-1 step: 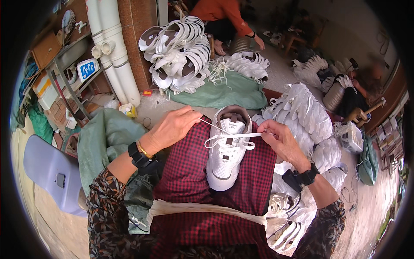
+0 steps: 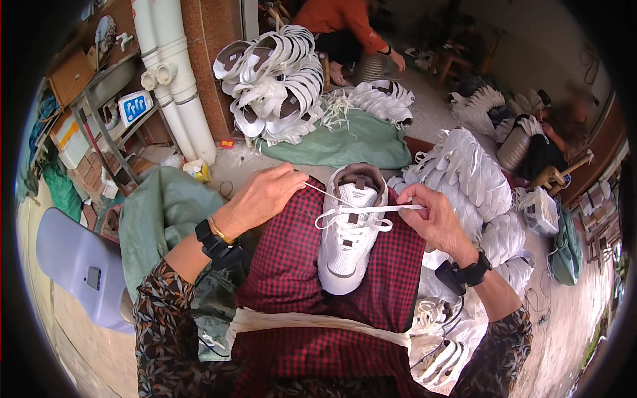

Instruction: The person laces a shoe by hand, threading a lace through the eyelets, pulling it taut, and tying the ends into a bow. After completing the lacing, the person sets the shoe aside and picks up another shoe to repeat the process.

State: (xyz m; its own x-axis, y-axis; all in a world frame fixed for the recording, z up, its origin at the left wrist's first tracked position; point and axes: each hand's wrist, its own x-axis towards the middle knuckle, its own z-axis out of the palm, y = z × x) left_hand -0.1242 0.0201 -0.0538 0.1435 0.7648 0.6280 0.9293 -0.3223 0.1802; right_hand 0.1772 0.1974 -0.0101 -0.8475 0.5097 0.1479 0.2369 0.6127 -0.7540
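A white sneaker [image 2: 345, 259] rests on my lap, on a red and black checked apron [image 2: 282, 265], its toe toward me and its grey-brown lined opening away. A white shoelace [image 2: 371, 209] crosses its tongue, with a small loop at either side. Left of the shoe, my left hand [image 2: 269, 192] pinches one thin, taut lace strand between closed fingertips. My right hand [image 2: 434, 215], on the other side, grips the flat lace end between thumb and fingers. Both lace ends stretch outward, slightly above the shoe.
Heaps of white shoe uppers [image 2: 464, 172] lie close on my right; another stack [image 2: 272, 86] stands ahead by a green cloth [image 2: 345, 139]. A lilac plastic stool [image 2: 83, 272] is at left, beside a green sack [image 2: 166, 212]. A person in orange [image 2: 342, 23] sits at the back.
My right thumb and fingers have shifted slightly on the lace, and more of its end shows. The shoe and my left hand stay almost as they were.
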